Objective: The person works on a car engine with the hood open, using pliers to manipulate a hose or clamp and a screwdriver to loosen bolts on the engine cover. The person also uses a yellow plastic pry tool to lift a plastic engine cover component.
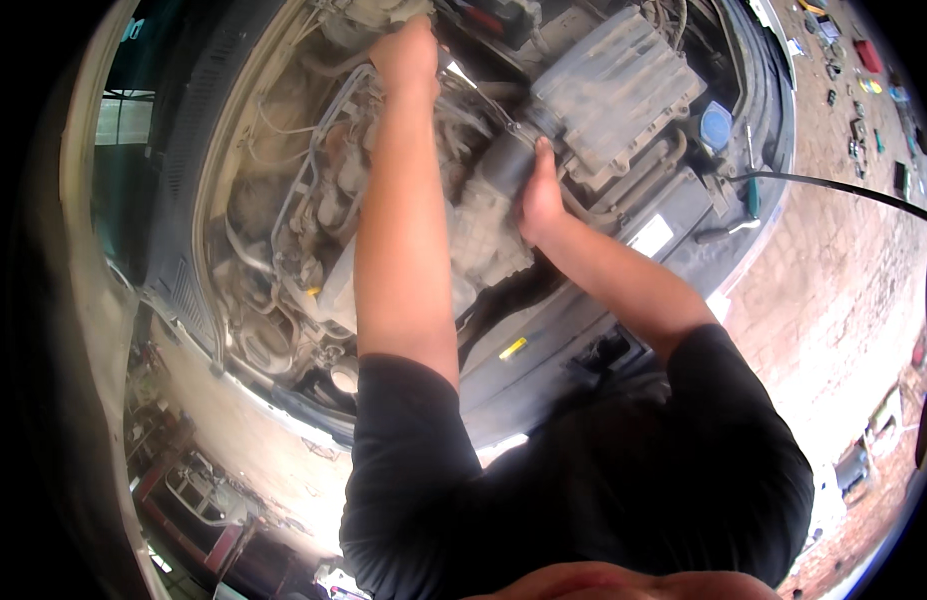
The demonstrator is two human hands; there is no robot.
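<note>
High in the engine bay, my left hand [405,55] is curled at the upper end of a slim metal tool [476,90], which slants down to a clamp [523,132] on a dark intake hose [506,162]. My right hand [540,195] grips the side of that hose, thumb pointing up toward the clamp; its other fingers are largely hidden. A ribbed grey airbox [613,85] adjoins the hose, and the dusty engine [333,200] lies beneath my left forearm.
A blue cap [715,125] and a teal-handled tool [752,200] are on the front right. A dark rod [833,187] crosses the right rim. Scattered tools [863,130] lie on the ground at right; the windscreen [128,115] borders the left.
</note>
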